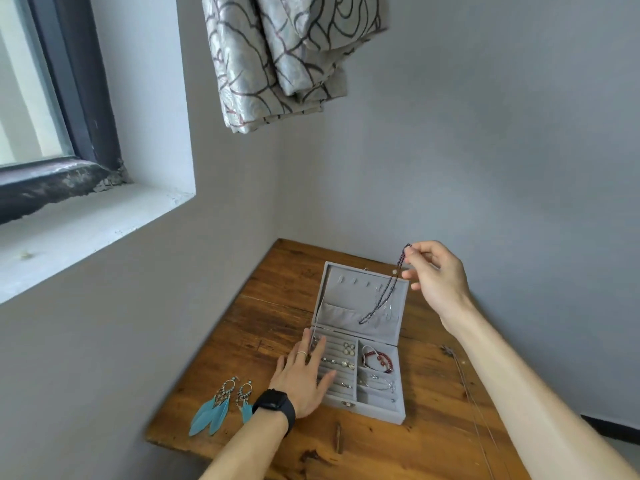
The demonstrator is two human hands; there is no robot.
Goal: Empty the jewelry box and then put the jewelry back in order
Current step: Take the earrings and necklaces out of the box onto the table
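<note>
One dark beaded necklace [389, 287] dangled from the pinching right hand [436, 275], liable to snag the grey velvet jewelry box [367, 412] under the spread left hand [304, 379].

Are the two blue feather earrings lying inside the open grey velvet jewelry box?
No, the two blue feather earrings lie on the brown wooden table, outside the open grey velvet jewelry box, to its left.
</note>
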